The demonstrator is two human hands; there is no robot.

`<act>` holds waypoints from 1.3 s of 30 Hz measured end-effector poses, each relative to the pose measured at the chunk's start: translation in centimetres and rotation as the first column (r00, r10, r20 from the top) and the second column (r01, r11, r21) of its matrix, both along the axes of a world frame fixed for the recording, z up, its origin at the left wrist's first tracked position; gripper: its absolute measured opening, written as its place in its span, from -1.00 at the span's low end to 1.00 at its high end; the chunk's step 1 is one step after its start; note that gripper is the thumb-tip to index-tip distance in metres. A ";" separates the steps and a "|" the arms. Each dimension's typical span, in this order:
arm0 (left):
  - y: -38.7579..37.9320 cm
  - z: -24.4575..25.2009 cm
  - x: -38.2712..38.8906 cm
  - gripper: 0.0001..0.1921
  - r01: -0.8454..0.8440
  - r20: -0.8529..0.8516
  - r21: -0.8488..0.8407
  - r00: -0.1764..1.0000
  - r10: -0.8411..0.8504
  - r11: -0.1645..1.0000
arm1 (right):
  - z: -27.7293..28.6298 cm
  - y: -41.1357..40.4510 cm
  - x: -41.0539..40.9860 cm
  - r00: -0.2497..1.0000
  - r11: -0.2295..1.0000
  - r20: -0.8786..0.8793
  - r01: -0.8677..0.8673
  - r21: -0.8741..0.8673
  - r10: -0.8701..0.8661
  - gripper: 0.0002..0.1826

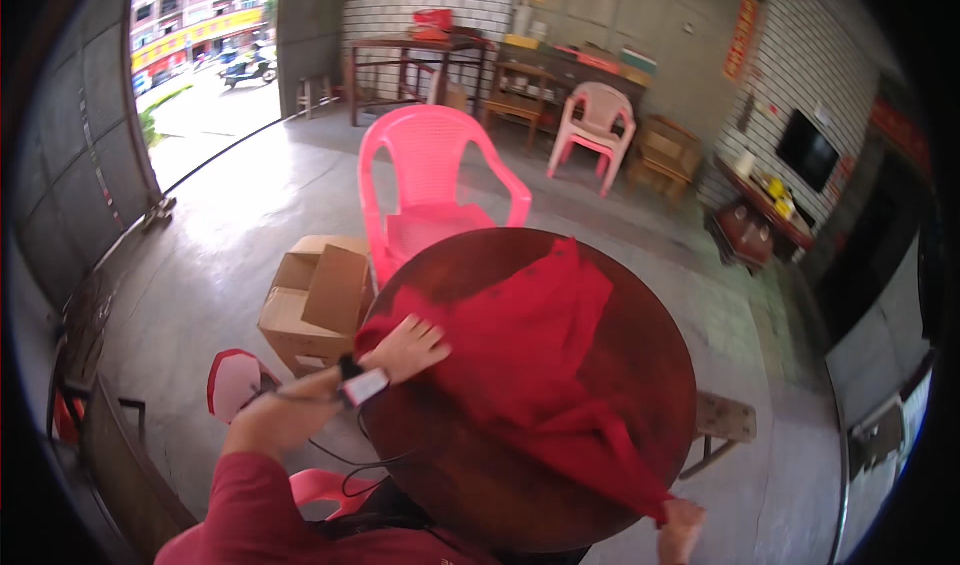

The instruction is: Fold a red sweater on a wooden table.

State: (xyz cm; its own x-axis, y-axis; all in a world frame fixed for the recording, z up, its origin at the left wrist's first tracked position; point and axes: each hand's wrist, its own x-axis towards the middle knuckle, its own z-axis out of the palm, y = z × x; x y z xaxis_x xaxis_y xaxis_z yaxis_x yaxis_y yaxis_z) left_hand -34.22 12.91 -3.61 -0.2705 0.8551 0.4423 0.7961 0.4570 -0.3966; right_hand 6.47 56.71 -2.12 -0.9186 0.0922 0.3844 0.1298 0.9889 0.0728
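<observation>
A red cloth garment (517, 332) lies spread and partly rumpled over a round dark wooden table (480, 490). My left hand (409, 347) rests on the garment's left part with the fingers apart, palm down; a strap with a small white device is round that wrist. At the table's lower right edge my right hand (681, 524) grips a narrow, stretched end of the garment, which runs taut from the middle of the cloth. A black cable (360, 460) hangs near my left forearm and passes by the table's edge.
A pink plastic armchair (427, 167) stands just beyond the table. Left of it is an open cardboard box (322, 295) on the floor. A wooden bench (724, 417) shows at the table's right. Another pink plastic seat (330, 486) is close to my body.
</observation>
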 end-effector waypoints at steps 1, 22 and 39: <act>-1.6 -3.7 1.7 -0.75 -0.080 0.094 -0.107 0.991 0.090 0.991 | -1.4 -1.9 0.2 0.996 0.997 0.090 0.002 -0.076 0.005 -0.63; -1.8 -3.7 9.2 -0.37 -0.046 0.460 -0.282 0.870 0.177 0.958 | 3.6 -6.7 9.4 0.898 0.673 0.408 0.405 -0.619 -0.165 -0.69; 4.0 -5.6 14.9 -0.63 0.179 0.746 -0.022 0.658 -0.103 0.984 | 24.1 -6.5 -10.6 0.998 0.978 -0.027 -0.055 -0.200 0.050 -0.60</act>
